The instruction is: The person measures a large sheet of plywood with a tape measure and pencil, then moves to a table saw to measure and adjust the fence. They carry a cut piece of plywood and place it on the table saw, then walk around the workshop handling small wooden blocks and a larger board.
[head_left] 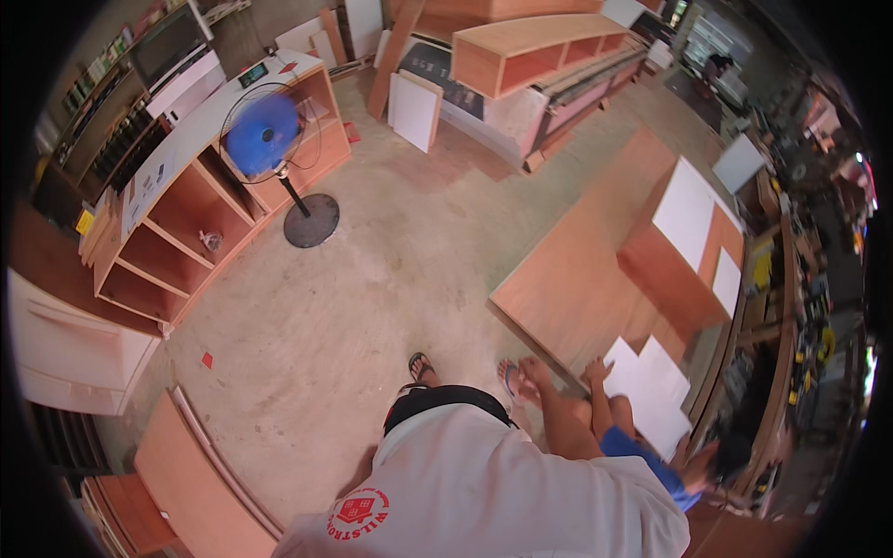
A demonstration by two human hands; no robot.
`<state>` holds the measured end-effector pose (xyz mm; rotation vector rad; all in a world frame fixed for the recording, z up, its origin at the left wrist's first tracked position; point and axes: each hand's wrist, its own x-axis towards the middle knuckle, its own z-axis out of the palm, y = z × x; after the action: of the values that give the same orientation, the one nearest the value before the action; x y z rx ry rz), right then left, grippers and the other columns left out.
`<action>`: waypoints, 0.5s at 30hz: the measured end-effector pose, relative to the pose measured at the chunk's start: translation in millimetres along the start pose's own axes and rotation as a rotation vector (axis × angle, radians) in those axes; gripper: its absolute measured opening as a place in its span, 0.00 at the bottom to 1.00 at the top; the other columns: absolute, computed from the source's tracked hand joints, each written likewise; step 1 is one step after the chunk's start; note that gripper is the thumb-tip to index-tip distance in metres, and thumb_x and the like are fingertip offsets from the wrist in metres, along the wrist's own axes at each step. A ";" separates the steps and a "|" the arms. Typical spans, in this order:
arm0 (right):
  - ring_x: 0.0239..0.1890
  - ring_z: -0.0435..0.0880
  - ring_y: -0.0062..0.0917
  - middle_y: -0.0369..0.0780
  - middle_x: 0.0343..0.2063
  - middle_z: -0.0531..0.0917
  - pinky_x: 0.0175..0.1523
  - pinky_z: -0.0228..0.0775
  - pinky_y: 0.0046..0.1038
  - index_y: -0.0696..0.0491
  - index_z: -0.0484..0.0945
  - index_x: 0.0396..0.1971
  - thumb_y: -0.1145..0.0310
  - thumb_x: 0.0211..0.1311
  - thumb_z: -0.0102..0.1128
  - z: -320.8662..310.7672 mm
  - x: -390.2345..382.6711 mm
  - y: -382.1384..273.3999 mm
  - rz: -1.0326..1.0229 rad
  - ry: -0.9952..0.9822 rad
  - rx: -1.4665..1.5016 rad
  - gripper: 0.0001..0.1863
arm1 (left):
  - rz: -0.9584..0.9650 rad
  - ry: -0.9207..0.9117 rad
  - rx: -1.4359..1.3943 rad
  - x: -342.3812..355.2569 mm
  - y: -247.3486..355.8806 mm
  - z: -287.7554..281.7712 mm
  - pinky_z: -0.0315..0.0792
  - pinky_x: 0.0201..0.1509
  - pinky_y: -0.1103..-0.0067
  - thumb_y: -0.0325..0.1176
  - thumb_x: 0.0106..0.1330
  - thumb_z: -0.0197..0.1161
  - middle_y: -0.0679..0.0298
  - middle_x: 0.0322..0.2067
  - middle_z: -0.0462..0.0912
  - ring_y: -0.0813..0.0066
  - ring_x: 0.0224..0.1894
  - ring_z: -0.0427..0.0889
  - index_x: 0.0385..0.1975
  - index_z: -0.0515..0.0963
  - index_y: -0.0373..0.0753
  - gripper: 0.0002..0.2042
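Note:
Neither my left hand nor my right hand shows in the head view. My white shirt [493, 493] with a red print fills the lower middle, and my sandalled feet stand on the concrete floor. Close on my right a co-worker in blue [642, 451] sits low with knees bent. One of that person's hands [596, 371] is beside white sheets [648, 386], near the edge of a large brown wooden panel [567, 279]. A box-shaped wooden piece with white faces [665, 246] stands on that panel.
A blue pedestal fan [267, 135] stands before a low open wooden cabinet [177, 219] at left. Wooden boards [200, 465] lie at lower left. Farther back, an open-fronted wooden unit [535, 56] rests on a workbench. Cluttered shelves [800, 307] run along the right.

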<state>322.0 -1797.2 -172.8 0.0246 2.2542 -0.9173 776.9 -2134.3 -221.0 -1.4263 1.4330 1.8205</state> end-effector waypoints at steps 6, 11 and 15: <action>0.41 0.86 0.34 0.41 0.37 0.86 0.51 0.79 0.43 0.54 0.82 0.44 0.58 0.67 0.60 28.6 49.0 -32.5 0.333 -0.224 0.174 0.15 | 0.243 0.245 -0.132 102.0 313.9 -110.4 0.77 0.39 0.73 0.42 0.73 0.54 0.64 0.41 0.85 0.71 0.38 0.84 0.48 0.80 0.44 0.13; 0.35 0.80 0.28 0.38 0.36 0.82 0.40 0.71 0.36 0.52 0.77 0.42 0.59 0.69 0.59 1.8 131.9 -163.8 0.569 -0.128 0.323 0.12 | 0.441 0.262 -0.048 149.7 553.8 -149.3 0.76 0.40 0.75 0.46 0.75 0.56 0.62 0.45 0.87 0.72 0.40 0.85 0.55 0.78 0.40 0.19; 0.16 0.73 0.21 0.35 0.22 0.78 0.17 0.60 0.26 0.52 0.76 0.28 0.62 0.68 0.58 -9.4 267.6 -286.9 0.491 -0.132 0.396 0.12 | 0.397 0.215 -0.257 243.8 590.8 -190.9 0.76 0.45 0.74 0.45 0.74 0.55 0.62 0.47 0.86 0.71 0.43 0.83 0.56 0.78 0.42 0.18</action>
<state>38.2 -2067.6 -156.6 0.6458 1.7912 -1.0333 296.0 -2591.7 -154.5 -1.5884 1.7399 2.2164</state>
